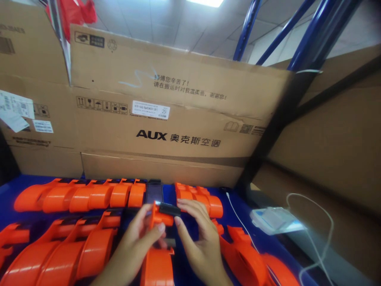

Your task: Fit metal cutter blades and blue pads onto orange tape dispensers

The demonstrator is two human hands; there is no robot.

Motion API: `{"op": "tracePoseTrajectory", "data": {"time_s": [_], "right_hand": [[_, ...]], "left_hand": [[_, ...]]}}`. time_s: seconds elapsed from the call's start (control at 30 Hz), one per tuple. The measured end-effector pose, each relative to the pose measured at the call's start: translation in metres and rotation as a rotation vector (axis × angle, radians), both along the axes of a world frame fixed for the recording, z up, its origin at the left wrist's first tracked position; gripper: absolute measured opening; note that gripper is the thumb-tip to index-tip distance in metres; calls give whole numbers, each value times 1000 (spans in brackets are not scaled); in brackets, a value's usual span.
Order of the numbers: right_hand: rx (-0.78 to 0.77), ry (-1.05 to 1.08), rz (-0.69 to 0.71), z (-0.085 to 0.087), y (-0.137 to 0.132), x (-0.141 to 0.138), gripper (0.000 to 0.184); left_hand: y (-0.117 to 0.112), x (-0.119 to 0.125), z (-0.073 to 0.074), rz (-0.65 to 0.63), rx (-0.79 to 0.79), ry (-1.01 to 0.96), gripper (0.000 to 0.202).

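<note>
An orange plastic tape dispenser (162,218) with a black toothed strip (169,209) along its top is held up in front of me. My left hand (143,234) is closed around its left side, thumb on the front. My right hand (201,234) pinches the right end of the black strip between thumb and fingers. Below the hands stands a wide, curved orange piece (157,268), which may belong to the held dispenser or be a separate one. A dark, flat, box-like object (154,191) stands just behind the hands.
Rows of orange dispensers (80,198) cover the blue surface (235,212) on the left, with more (247,252) at right. A white cable (238,214) runs past a clear plastic box (275,219). AUX cardboard (184,115) walls the back, beside a dark rack post (268,139).
</note>
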State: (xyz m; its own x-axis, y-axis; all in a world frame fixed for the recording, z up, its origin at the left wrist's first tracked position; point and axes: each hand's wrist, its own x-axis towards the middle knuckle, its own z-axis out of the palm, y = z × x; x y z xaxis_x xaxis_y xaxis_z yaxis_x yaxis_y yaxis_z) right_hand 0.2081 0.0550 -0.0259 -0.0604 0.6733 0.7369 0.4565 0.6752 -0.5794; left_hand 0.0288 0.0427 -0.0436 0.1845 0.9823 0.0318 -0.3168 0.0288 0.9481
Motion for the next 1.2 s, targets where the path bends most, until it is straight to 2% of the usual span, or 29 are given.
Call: {"op": "tracePoseTrajectory", "data": {"time_s": [0.27,0.37,0.5,0.6,0.7,0.8,0.9,1.03,1.13,1.2], "right_hand": [[-31,-58,1,-1,-1,-1,24],[-59,-86,40,1,-1,0,30],[-145,-77,97,3,4,10,37],[-311,-61,-55,-1,14,24,31],[-466,-349,-265,-7,22,40,29],[-507,-452,-336,-12,23,50,23],[-524,-479,-309,-17,20,50,24],[-541,-513,-196,-21,12,40,17],[-533,-539,-57,-17,7,33,13],[-519,-560,-56,-13,5,32,15]], "left_hand": [[-1,1,0,-25,-19,-26,55],[-1,2,0,-12,-15,-65,52],[0,1,2,50,-50,-70,35],[2,0,5,55,-100,-110,26],[5,0,6,78,-128,-153,27],[4,0,8,120,-119,-148,26],[-1,1,13,142,-115,-132,25],[-5,2,19,173,-128,-138,27],[-6,3,22,180,-100,-119,25],[-6,3,23,182,-85,-111,23]]}}
